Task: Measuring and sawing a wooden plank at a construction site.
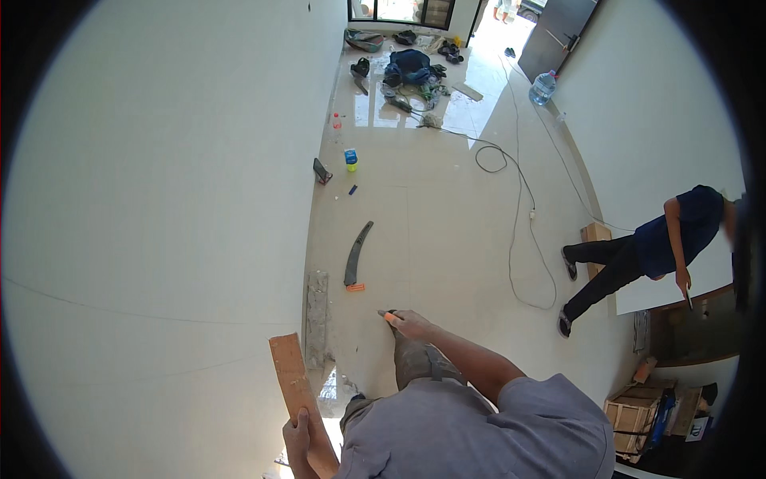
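My left hand [298,435] is closed around the edge of a long brown wooden board [294,375], held at a slant near the left wall. Stretched forward over my leg, my right hand [413,326] is closed on a small tool with an orange part [390,318]; its exact kind is too small to tell. Ahead on the floor lies a dark curved strip [357,255], with a small orange piece [356,287] at its near end. A grey, dusty plank [317,319] lies along the foot of the wall.
Another person [654,239] stands at the right, holding a small dark object. A cable [511,271] loops across the tiles. Bags and clothes [411,68] lie near the window, a water jug [542,88] by the open door [556,36]. Wooden crates [632,419] stand lower right.
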Available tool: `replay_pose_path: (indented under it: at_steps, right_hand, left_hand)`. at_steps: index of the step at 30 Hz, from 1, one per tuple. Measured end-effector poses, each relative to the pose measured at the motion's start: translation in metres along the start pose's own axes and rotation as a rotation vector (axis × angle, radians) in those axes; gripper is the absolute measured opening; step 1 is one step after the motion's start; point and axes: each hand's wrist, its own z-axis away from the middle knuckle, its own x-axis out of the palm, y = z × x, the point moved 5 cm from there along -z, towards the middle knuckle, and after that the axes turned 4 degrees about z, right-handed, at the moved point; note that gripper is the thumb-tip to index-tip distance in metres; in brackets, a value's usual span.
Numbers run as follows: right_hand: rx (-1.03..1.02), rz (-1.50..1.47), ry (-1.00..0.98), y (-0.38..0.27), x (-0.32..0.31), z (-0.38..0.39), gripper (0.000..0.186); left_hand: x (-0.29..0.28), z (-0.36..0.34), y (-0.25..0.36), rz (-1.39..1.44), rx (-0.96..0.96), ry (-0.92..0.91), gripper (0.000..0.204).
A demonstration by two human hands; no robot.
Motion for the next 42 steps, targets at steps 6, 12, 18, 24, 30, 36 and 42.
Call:
replay_pose_path:
  at_steps: [6, 12, 18, 24, 30, 36, 42]
  right_hand:
    - [0.051, 0.154, -0.349, -0.038, -0.055, -0.05, 0.043]
    - [-0.194, 0.369, -0.426, -0.039, -0.066, -0.095, 0.044]
    - [-0.094, 0.356, -0.44, -0.027, -0.069, -0.118, 0.058]
    - [-0.105, 0.552, -0.489, 0.013, 0.0, -0.182, 0.062]
    - [-0.156, 0.63, -0.501, 0.04, 0.073, -0.272, 0.062]
    - [-0.097, 0.765, -0.574, 0.083, 0.129, -0.325, 0.072]
    - [0.231, -0.122, -0.926, 0.057, 0.172, -0.257, 0.078]
  left_hand:
    - [0.058, 0.019, 0.037, -0.032, -0.181, 0.015, 0.07]
    - [0.09, 0.029, 0.02, 0.013, -0.23, 0.047, 0.072]
    - [0.118, 0.025, 0.013, 0.124, -0.325, -0.023, 0.06]
    - [0.134, 0.045, -0.019, 0.144, -0.525, -0.05, 0.05]
    - [0.179, 0.032, -0.046, 0.228, -0.621, -0.059, 0.047]
    - [0.21, -0.014, -0.05, 0.382, -0.596, -0.041, 0.044]
    - [0.221, -0.066, -0.065, 0.413, -0.576, -0.081, 0.048]
